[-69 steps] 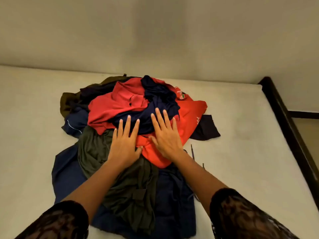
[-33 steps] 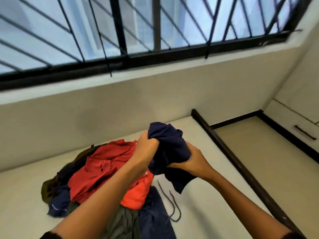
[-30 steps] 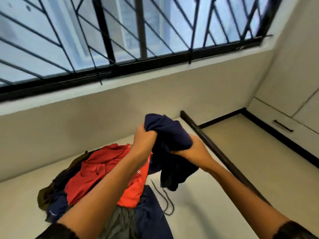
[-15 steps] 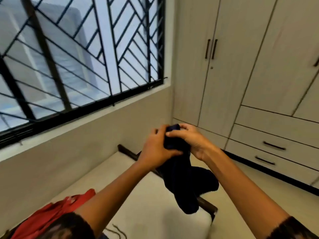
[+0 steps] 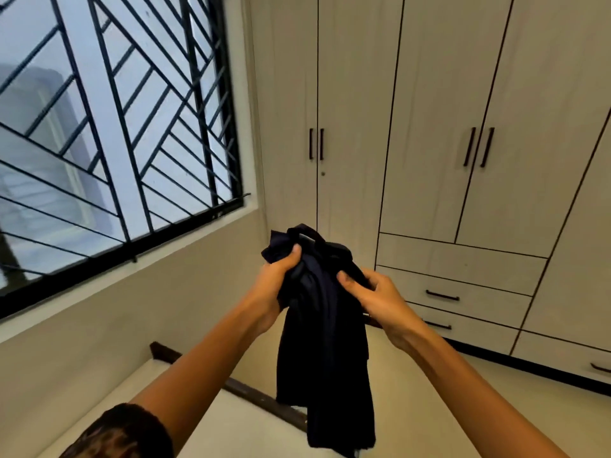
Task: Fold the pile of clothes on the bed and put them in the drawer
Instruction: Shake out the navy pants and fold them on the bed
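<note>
- On my feed I count one garment (image 5: pixel 325 342), dark navy. It is held up in the air between two hands, above the far corner of the bed (image 5: pixel 205 424). Its top is bunched at the hands and the rest hangs straight down.
- The left hand (image 5: pixel 276 282) is clenched round the bunched cloth at its upper left side, with the thumb on top.
- The right hand (image 5: pixel 377 299) grasps the same cloth at its right side, thumb pressed on the fabric and fingers curled behind it.
- I can see one dark patterned sleeve (image 5: pixel 122 431), at the lower left on the left arm.
- The bed shows as a pale mattress with one dark frame rail (image 5: pixel 258 398) along its edge.
- Behind the hands stands a pale wardrobe (image 5: pixel 429 94). I count four upright bar handles in two pairs.
- Below the right pair is a stack of three drawers (image 5: pixel 459 262), all closed. I count three horizontal handles in total, one of them at the far right edge.
- One window with a black grille (image 5: pixel 115 127) fills the left.
</note>
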A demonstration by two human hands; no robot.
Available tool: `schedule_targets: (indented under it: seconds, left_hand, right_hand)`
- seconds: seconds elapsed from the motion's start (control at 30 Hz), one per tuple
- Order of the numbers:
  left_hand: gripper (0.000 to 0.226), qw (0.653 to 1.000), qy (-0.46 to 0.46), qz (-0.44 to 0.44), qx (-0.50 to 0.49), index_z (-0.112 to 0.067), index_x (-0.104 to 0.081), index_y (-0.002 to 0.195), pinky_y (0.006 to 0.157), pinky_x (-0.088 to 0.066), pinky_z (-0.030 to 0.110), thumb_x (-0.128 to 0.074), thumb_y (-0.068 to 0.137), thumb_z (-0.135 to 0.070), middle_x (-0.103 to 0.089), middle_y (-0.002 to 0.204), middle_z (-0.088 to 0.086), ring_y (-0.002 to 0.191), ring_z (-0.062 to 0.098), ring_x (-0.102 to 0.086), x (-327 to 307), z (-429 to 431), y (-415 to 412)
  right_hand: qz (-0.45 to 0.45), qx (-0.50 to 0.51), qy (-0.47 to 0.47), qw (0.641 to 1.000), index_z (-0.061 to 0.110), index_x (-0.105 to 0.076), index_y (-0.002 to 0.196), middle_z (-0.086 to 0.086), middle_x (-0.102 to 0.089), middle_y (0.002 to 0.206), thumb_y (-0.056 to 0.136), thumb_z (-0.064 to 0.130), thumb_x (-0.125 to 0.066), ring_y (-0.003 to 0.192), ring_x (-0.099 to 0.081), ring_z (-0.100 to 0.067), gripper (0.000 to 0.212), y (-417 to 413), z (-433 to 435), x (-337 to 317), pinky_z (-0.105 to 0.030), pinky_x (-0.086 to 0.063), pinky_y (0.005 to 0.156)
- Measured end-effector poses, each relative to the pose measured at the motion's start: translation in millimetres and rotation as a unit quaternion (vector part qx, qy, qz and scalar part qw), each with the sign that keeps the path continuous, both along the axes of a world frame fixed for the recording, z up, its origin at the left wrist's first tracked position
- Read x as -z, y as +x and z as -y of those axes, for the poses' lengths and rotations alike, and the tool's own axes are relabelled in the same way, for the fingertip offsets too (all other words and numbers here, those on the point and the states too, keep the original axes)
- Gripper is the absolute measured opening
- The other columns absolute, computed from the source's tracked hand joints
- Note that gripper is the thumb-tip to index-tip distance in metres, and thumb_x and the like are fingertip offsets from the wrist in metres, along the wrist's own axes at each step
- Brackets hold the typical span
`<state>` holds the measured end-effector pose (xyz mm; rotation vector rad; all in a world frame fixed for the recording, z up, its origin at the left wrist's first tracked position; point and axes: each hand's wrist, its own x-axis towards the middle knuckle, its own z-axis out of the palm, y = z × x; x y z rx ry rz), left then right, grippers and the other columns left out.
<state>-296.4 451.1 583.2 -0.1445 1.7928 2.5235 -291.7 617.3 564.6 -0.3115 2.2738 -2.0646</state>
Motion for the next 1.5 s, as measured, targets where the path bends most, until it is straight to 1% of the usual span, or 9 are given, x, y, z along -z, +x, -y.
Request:
schedule_targets:
  seconds: [0.27, 0.43, 0.57, 0.7, 0.93, 1.1, 1.17, 1.3, 1.5]
  left_hand:
    - [0.013, 0.999, 0.027, -0.003, -0.024, -0.023, -0.059, 0.102, 0.092, -0.047, 0.045, -0.056, 0.091, -0.03, -0.064, 0.108, 0.003, 0.104, 0.024, -0.058, -14, -18, -22]
    - [0.007, 0.995, -0.036, 0.014, -0.094, -0.018, -0.053, 0.1, 0.07, -0.049, 0.036, -0.055, 0.094, -0.019, -0.06, 0.103, 0.004, 0.088, 0.019, -0.057, -21, -19, -37]
    - [0.015, 0.962, -0.237, -0.026, -0.136, -0.017, -0.06, 0.094, 0.063, -0.042, 0.026, -0.047, 0.098, -0.023, -0.062, 0.1, 0.006, 0.079, 0.013, -0.054, -22, -27, -50]
    - [0.023, 0.926, -0.337, -0.065, -0.159, -0.017, -0.062, 0.089, 0.07, -0.04, 0.027, -0.046, 0.098, -0.03, -0.06, 0.102, 0.005, 0.087, 0.014, -0.054, -28, -42, -57]
    - [0.074, 0.948, -0.212, 0.151, 0.184, -0.012, -0.049, 0.119, 0.068, -0.057, 0.035, -0.031, 0.081, -0.074, -0.055, 0.094, 0.012, 0.089, 0.026, -0.059, -25, -82, -33]
    - [0.06, 0.974, -0.037, 0.085, 0.205, -0.01, -0.058, 0.107, 0.065, -0.054, 0.035, -0.038, 0.087, -0.062, -0.066, 0.072, 0.004, 0.078, 0.022, -0.062, -26, -96, -34]
    - [0.056, 0.98, -0.023, 0.027, 0.196, -0.008, -0.058, 0.102, 0.07, -0.053, 0.033, -0.046, 0.082, -0.059, -0.063, 0.074, 0.003, 0.075, 0.02, -0.06, -30, -94, -38]
    - [0.02, 0.94, -0.233, -0.098, 0.228, -0.014, -0.062, 0.108, 0.074, -0.054, 0.02, -0.06, 0.088, -0.015, -0.066, 0.099, 0.005, 0.087, 0.011, -0.066, -45, -79, -42]
    - [0.024, 0.821, -0.528, -0.184, 0.114, -0.022, -0.056, 0.106, 0.066, -0.043, 0.014, -0.055, 0.091, -0.004, -0.053, 0.09, -0.001, 0.082, 0.008, -0.052, -39, -43, -58]
  right_hand:
    - [-0.035, 0.048, -0.083, 0.995, 0.018, -0.064, 0.088, 0.001, -0.068, 0.083, 0.097, 0.022, -0.05, 0.066, -0.058, -0.01, 0.018, -45, -28, -46, -0.018, -0.046, 0.052]
    - [-0.06, 0.091, -0.079, 0.991, 0.02, -0.054, 0.084, -0.013, -0.067, 0.097, 0.1, 0.026, -0.041, 0.075, -0.06, -0.02, 0.021, -68, -42, -75, -0.03, -0.05, 0.066]
    - [-0.067, 0.075, -0.061, 0.993, 0.017, -0.053, 0.087, -0.016, -0.067, 0.104, 0.101, 0.025, -0.04, 0.067, -0.056, -0.014, 0.021, -77, -46, -85, -0.031, -0.047, 0.07]
    - [-0.067, 0.06, -0.043, 0.995, 0.015, -0.055, 0.09, -0.016, -0.067, 0.102, 0.101, 0.023, -0.041, 0.049, -0.041, -0.008, 0.019, -82, -44, -82, -0.017, -0.04, 0.044]
    - [-0.094, 0.091, -0.071, 0.989, 0.019, -0.053, 0.082, -0.003, -0.056, 0.083, 0.1, 0.021, -0.043, 0.051, -0.042, -0.003, 0.02, -88, -30, -75, -0.018, -0.035, 0.048]
    - [-0.117, 0.148, -0.084, 0.978, 0.019, -0.055, 0.091, -0.004, -0.062, 0.092, 0.099, 0.025, -0.045, 0.079, -0.059, -0.017, 0.015, -83, -19, -75, -0.034, -0.054, 0.07]
    - [-0.121, 0.146, -0.086, 0.978, 0.019, -0.054, 0.093, -0.004, -0.059, 0.086, 0.099, 0.026, -0.044, 0.068, -0.056, -0.013, 0.014, -81, -24, -77, -0.033, -0.053, 0.065]
    - [-0.104, 0.151, -0.107, 0.977, 0.02, -0.05, 0.09, -0.009, -0.062, 0.084, 0.1, 0.024, -0.043, 0.067, -0.061, -0.015, 0.013, -78, -40, -83, -0.03, -0.057, 0.062]
    - [-0.157, 0.292, -0.055, 0.942, 0.022, -0.051, 0.088, -0.009, -0.065, 0.107, 0.097, 0.023, -0.049, 0.101, -0.062, -0.024, 0.01, -91, -106, -86, -0.038, -0.053, 0.086]
